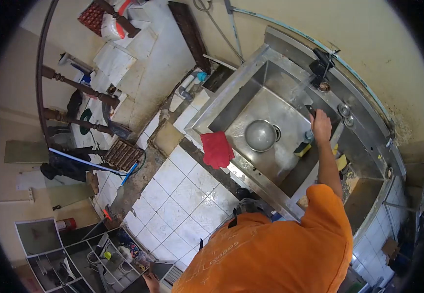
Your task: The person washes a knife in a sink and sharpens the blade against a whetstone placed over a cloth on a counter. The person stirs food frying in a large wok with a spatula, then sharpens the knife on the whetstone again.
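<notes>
My right hand (321, 126) reaches over the right side of a steel sink (265, 103), its fingers closed around a small black object (311, 111) whose kind I cannot tell. Inside the basin, a round metal bowl (260, 136) rests beside the drain. A yellow and dark sponge (302, 149) lies below my right hand, close to a bluish item (309, 136). Over the sink's front edge hangs a red cloth (217, 149). My left hand (151, 282) hangs low at the bottom of the view, fingers partly showing and apart, near a compartmented rack (94, 263).
A black tap (322, 62) stands at the sink's back edge, with small metal cups (345, 110) beside it. Right of the basin is a second steel basin (363, 198). White floor tiles (187, 195) lie left of the sink; dark wooden balusters (82, 88) stand farther left.
</notes>
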A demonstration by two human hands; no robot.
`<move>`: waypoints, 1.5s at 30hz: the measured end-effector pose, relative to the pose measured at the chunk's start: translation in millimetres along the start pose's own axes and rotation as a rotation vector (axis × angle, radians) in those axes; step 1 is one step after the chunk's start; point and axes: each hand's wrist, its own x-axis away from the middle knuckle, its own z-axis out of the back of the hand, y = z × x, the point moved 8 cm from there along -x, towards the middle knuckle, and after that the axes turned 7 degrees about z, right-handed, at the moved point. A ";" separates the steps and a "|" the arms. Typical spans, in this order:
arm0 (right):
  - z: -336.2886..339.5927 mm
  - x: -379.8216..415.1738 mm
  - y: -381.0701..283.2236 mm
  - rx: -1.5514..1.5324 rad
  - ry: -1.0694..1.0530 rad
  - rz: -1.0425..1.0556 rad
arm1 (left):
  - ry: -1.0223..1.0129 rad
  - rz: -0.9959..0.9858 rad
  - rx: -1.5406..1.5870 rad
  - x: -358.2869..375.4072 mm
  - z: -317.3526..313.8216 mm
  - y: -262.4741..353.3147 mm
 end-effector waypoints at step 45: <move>40.2 83.4 -11.4 -1.453 -0.443 -0.426 | -0.797 -0.159 -0.223 -2.1 -196.6 86.2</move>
